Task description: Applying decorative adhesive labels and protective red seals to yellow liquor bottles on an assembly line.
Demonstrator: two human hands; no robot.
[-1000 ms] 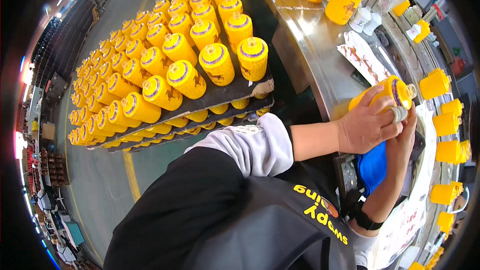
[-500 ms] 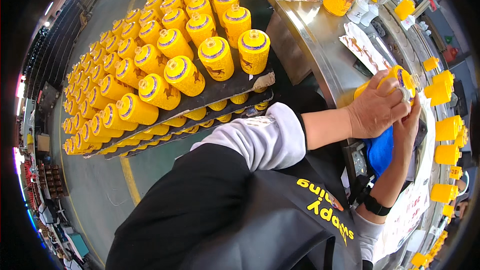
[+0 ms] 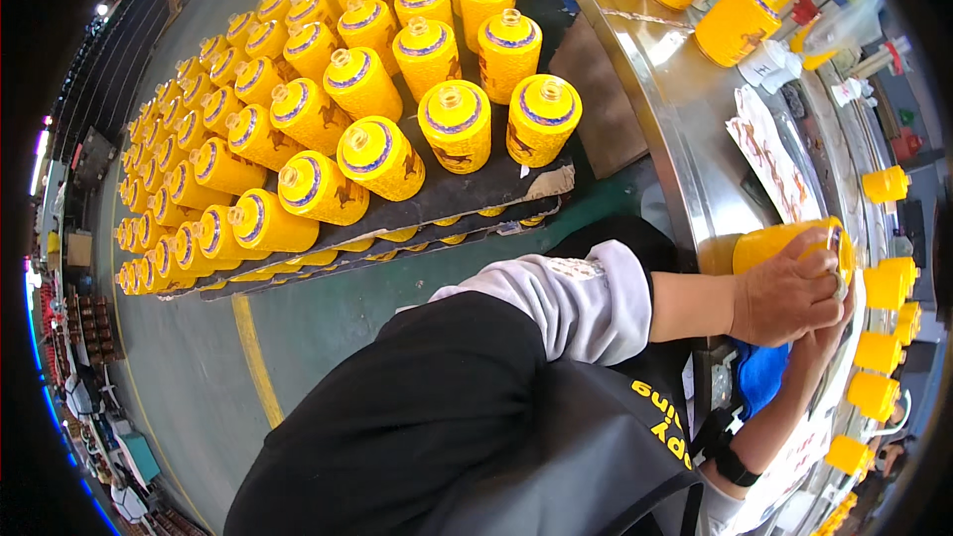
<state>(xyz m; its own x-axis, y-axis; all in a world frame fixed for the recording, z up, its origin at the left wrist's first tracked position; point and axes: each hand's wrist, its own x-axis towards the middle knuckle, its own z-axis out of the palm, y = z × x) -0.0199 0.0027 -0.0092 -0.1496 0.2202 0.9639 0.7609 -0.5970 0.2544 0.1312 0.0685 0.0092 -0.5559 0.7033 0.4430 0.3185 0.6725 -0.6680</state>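
A yellow bottle (image 3: pixel 769 241) lies on its side on the steel table (image 3: pixel 685 129) at the right. My left hand (image 3: pixel 784 300), at the end of a grey sleeve, wraps over the bottle's body from above. My right hand (image 3: pixel 826 342) comes up from below with a black wristband on it. It meets the bottle's neck end and is mostly hidden behind my left hand. A small pale piece shows at the bottle's mouth between the fingers. A blue cloth (image 3: pixel 759 377) lies just under my hands.
A pallet (image 3: pixel 467 194) at the left carries several upright yellow bottles (image 3: pixel 455 124) in stacked layers. More yellow bottles (image 3: pixel 735 20) stand at the table's far end. Yellow caps (image 3: pixel 884 283) line its right side. Printed sheets (image 3: pixel 769 154) lie on the steel. The floor has a yellow line (image 3: pixel 256 357).
Both hands have stayed on the lying bottle. The bottle and hands have shifted slightly toward the right side of the table, and my head has leaned closer.
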